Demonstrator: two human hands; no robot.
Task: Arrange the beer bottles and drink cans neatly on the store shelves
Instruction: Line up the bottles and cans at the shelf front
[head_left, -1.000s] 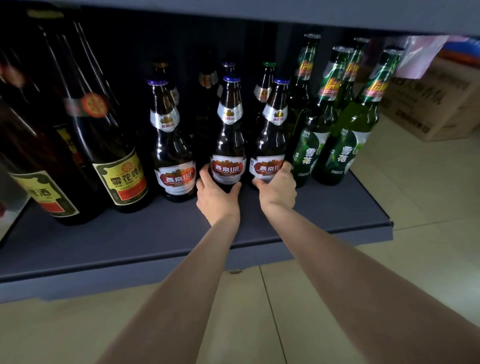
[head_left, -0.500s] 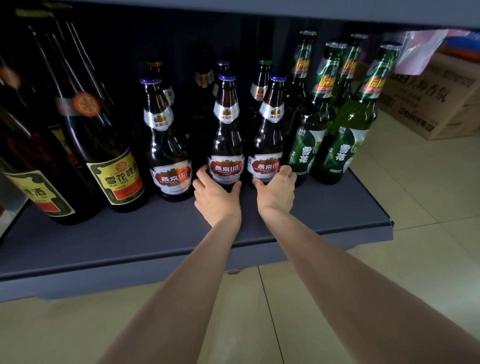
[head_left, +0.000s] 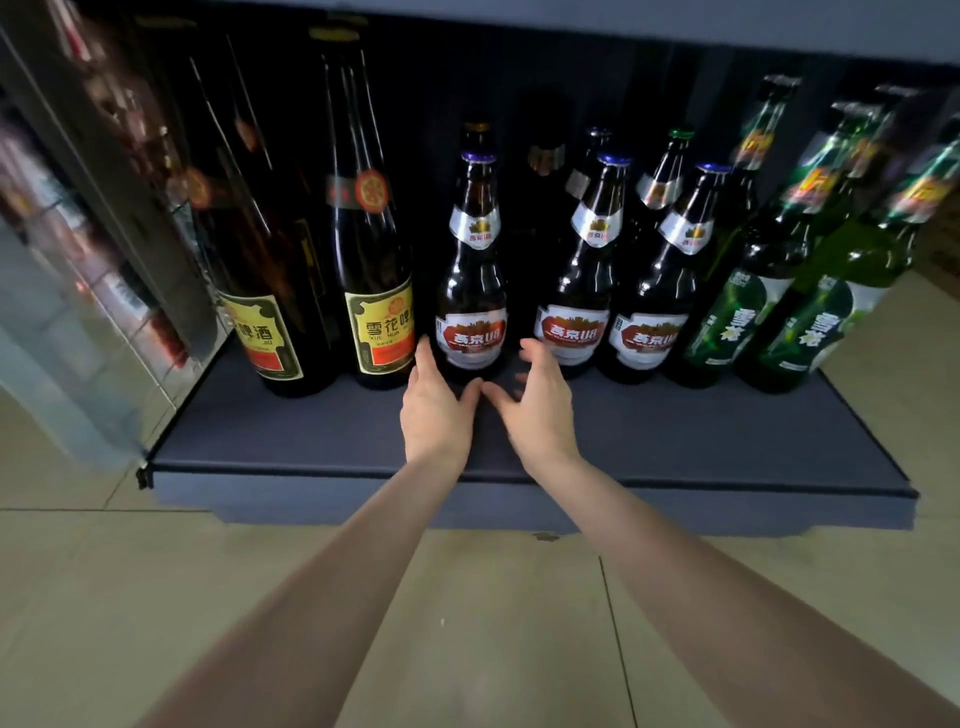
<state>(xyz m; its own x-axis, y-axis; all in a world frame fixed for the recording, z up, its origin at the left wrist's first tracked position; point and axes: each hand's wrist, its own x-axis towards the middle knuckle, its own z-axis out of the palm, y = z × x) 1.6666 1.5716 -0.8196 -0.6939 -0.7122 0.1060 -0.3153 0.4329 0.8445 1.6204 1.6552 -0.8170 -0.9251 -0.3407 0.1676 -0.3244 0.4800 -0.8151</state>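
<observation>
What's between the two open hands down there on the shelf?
In the head view, one brown beer bottle with a red and silver label stands between the left hand and the right hand; neither hand grips it.

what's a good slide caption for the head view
Both open hands, left hand and right hand, reach toward a brown beer bottle on the dark shelf.
</observation>
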